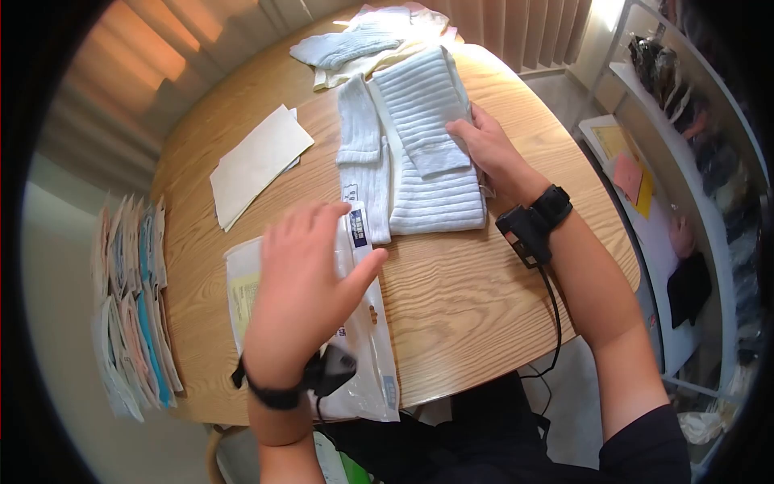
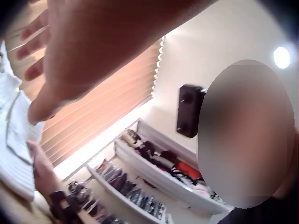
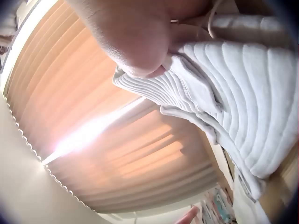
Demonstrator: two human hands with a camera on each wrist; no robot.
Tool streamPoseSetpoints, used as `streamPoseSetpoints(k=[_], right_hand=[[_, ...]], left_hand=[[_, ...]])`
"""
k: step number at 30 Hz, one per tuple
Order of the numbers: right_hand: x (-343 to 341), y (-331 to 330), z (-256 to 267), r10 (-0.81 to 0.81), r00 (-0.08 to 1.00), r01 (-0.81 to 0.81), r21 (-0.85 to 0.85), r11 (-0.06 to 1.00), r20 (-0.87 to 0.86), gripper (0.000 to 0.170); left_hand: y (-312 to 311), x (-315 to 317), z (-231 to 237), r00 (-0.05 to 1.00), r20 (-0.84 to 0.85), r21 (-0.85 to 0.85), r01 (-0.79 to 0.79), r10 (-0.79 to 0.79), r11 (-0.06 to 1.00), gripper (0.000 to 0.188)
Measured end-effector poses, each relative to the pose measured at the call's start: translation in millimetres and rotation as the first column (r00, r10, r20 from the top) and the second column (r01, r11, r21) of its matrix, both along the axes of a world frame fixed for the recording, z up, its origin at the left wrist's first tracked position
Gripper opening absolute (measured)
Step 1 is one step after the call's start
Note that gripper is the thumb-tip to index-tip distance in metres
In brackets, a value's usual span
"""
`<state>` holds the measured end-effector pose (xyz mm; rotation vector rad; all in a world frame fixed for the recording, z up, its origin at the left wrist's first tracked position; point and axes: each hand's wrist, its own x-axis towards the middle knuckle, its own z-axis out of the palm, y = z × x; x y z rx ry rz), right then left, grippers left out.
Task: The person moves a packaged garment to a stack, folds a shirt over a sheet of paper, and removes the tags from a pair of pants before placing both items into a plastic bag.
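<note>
A pale blue ribbed knit garment (image 1: 435,189), folded, lies on the table. My right hand (image 1: 501,153) grips its right edge, thumb on top and fingers underneath; the right wrist view shows the ribbed fabric (image 3: 252,93) beside that hand (image 3: 135,42). My left hand (image 1: 302,278), fingers spread, is over a clear plastic bag (image 1: 367,339) with a dark blue label and a yellow one; whether it touches the bag I cannot tell. In the left wrist view the left hand (image 2: 74,56) has its fingers extended and holds nothing.
White sheets (image 1: 260,165) lie at the table's left. More knitwear (image 1: 363,48) is piled at the far edge. Packaged items (image 1: 133,306) stand in rows left of the table. A shelf unit (image 1: 685,161) stands at the right. Black cables hang from both wrist cameras.
</note>
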<state>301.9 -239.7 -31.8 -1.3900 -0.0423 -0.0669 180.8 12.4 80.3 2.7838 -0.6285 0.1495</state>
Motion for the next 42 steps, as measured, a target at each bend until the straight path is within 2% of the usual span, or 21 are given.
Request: streamPoseSetpoints(k=[1,2,3,4,6,9,11,13,16,18,19,21,22,23,25,27,30,34,37,39,42], right_hand=[[3.1,-2.0,-1.6,0.046,0.998,-0.042,0.079,0.996,-0.047,0.037],[3.9,-3.9,-2.7,0.084,0.992,-0.068,0.164,0.984,-0.092,0.039],[4.2,-6.0,-1.0,0.078,0.994,-0.064,0.164,0.984,-0.077,0.039],[3.0,-5.5,0.5,0.090,0.994,-0.079,0.153,0.985,-0.069,0.040],[-3.3,-5.0,5.3,0.112,0.992,-0.103,0.146,0.984,-0.059,0.042],[-3.9,-3.4,2.8,0.076,0.997,-0.074,0.129,0.989,-0.012,0.042],[-4.6,-3.3,2.7,0.086,0.996,-0.078,0.171,0.982,-0.037,0.042],[-3.2,-7.7,-2.3,0.101,0.993,-0.086,0.204,0.975,-0.065,0.041],[2.6,-7.5,-8.0,0.192,0.980,-0.179,0.196,0.964,-0.052,0.040],[-6.0,-4.3,-6.8,0.287,0.954,-0.250,0.298,0.921,-0.088,0.038],[-4.4,-3.6,-9.1,0.372,0.923,-0.325,0.315,0.892,-0.099,0.038],[-18.9,17.1,-5.0,0.452,0.889,-0.394,0.379,0.837,-0.075,0.038],[-22.5,24.7,-7.3,0.495,0.865,-0.440,0.353,0.826,-0.081,0.039],[-29.0,33.1,-6.9,0.516,0.850,-0.452,0.358,0.817,-0.106,0.038],[-47.5,45.4,2.2,0.578,0.806,-0.516,0.325,0.793,-0.131,0.039],[-59.2,51.9,8.8,0.661,0.741,-0.595,0.338,0.729,-0.122,0.041],[-64.8,54.8,13.3,0.686,0.710,-0.640,0.259,0.723,-0.160,0.044],[-64.5,58.4,5.2,0.746,0.653,-0.716,0.212,0.665,-0.134,0.047],[-67.8,60.1,11.8,0.762,0.632,-0.751,0.128,0.647,-0.144,0.048],[-71.7,61.3,15.4,0.767,0.621,-0.767,0.079,0.637,-0.161,0.049],[-73.3,61.1,14.6,0.779,0.611,-0.785,0.022,0.620,-0.145,0.051]], left_hand=[[3.7,-10.9,15.4,1.000,0.014,-0.005,-0.012,0.012,1.000,0.044],[8.7,-21.7,31.6,0.995,0.086,-0.139,-0.044,0.056,0.989,0.045],[11.8,-30.5,42.5,0.983,0.152,-0.274,-0.055,0.100,0.960,0.046],[15.2,-40.5,47.4,0.982,0.163,-0.275,-0.048,0.096,0.960,0.046],[19.9,-66.1,48.8,0.984,0.018,-0.204,-0.171,0.178,0.964,0.050],[29.5,-107.1,5.5,0.980,-0.174,0.059,-0.084,0.093,0.995,0.053],[42.0,-135.8,-23.8,0.964,-0.225,0.095,-0.125,0.143,0.988,0.054],[48.6,-157.2,-47.4,0.918,-0.277,0.111,-0.262,0.284,0.959,0.055],[51.7,-172.4,-66.0,0.902,-0.148,0.046,-0.403,0.405,0.914,0.046],[52.7,-176.2,-68.0,0.895,-0.028,0.003,-0.446,0.446,0.895,0.038],[52.1,-175.5,-68.4,0.875,-0.018,-0.001,-0.483,0.483,0.875,0.038],[67.4,-171.4,-70.9,0.888,-0.023,-0.109,-0.458,0.459,0.882,0.034],[71.0,-167.2,-69.4,0.870,-0.007,-0.155,-0.488,0.493,0.859,0.027],[72.3,-164.4,-65.1,0.859,-0.001,-0.156,-0.505,0.511,0.849,0.027],[77.5,-158.6,-62.0,0.815,-0.089,-0.144,-0.579,0.573,0.802,0.021],[82.0,-152.0,-67.8,0.806,-0.024,-0.190,-0.585,0.592,0.789,0.016],[88.6,-147.0,-70.6,0.686,0.046,-0.257,-0.695,0.727,0.672,0.015],[81.3,-150.4,-62.2,0.639,0.079,-0.312,-0.713,0.765,0.628,0.016],[76.6,-151.3,-61.6,0.635,0.054,-0.407,-0.690,0.770,0.598,0.017],[76.1,-152.7,-62.6,0.590,0.113,-0.493,-0.665,0.799,0.561,0.017],[70.8,-152.4,-58.0,0.617,0.114,-0.465,-0.660,0.778,0.591,0.015]])
